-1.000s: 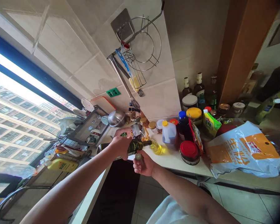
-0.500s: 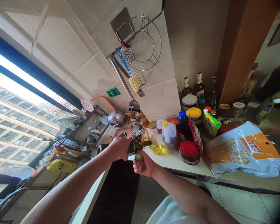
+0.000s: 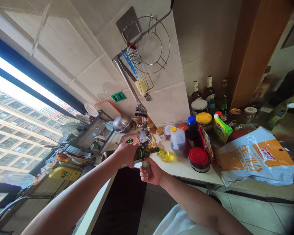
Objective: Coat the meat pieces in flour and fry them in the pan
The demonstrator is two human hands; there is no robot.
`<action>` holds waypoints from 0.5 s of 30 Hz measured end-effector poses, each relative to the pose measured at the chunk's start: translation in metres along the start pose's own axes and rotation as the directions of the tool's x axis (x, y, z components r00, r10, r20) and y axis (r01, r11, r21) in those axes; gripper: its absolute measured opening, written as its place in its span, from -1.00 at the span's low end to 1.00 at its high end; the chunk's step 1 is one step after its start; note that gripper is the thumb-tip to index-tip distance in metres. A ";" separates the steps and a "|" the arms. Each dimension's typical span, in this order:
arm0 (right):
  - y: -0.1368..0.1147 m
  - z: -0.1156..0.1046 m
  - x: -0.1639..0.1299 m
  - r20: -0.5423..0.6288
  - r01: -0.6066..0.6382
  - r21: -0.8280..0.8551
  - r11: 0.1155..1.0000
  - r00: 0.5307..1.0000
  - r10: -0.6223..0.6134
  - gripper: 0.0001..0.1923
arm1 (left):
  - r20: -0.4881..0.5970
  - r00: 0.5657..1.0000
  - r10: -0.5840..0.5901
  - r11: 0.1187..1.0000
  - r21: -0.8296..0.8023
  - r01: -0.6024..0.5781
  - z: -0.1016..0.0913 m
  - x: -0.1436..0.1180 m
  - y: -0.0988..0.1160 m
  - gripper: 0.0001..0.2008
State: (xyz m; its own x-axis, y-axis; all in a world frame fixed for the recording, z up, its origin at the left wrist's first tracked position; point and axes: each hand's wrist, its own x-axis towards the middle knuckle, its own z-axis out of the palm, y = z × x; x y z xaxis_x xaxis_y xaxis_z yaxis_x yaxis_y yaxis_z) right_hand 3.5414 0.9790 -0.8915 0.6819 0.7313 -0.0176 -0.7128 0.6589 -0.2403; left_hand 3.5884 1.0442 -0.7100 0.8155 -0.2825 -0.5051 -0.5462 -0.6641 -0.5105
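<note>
The left hand [image 3: 126, 156] grips the bottle [image 3: 142, 152], which is tipped over, its mouth at the top of the yellow-filled flask [image 3: 164, 156] on the desk [image 3: 178, 166]. The right hand [image 3: 154, 173] is clenched around what appears to be a stopper [image 3: 145, 164], near the neck. Probable fault: spillage on the desk, if the neck slips off the flask or the tilt becomes too steep. Secondary fault: flask overturned, if the bottle presses sideways. Flow cannot be confirmed.
</note>
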 end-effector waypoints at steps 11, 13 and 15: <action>0.001 -0.003 0.001 0.010 0.002 -0.018 1.000 1.000 -0.002 -0.46 | -0.008 1.000 -0.019 1.000 0.001 0.019 0.004 -0.001 0.000 -0.19; 0.002 -0.003 0.001 0.011 0.004 -0.017 1.000 1.000 -0.003 -0.47 | -0.012 1.000 -0.019 1.000 0.000 0.019 0.005 -0.001 0.000 -0.20; 0.002 -0.003 0.001 0.011 0.003 -0.017 1.000 1.000 -0.003 -0.48 | -0.016 1.000 -0.017 1.000 -0.004 0.017 0.006 -0.002 0.001 -0.20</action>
State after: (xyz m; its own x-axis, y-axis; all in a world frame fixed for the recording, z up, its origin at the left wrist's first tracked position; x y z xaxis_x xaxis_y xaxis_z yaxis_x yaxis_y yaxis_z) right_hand 3.5408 0.9804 -0.8951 0.6819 0.7314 -0.0060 -0.7080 0.6580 -0.2566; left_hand 3.5853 1.0486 -0.7139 0.8277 -0.2824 -0.4850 -0.5316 -0.6713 -0.5165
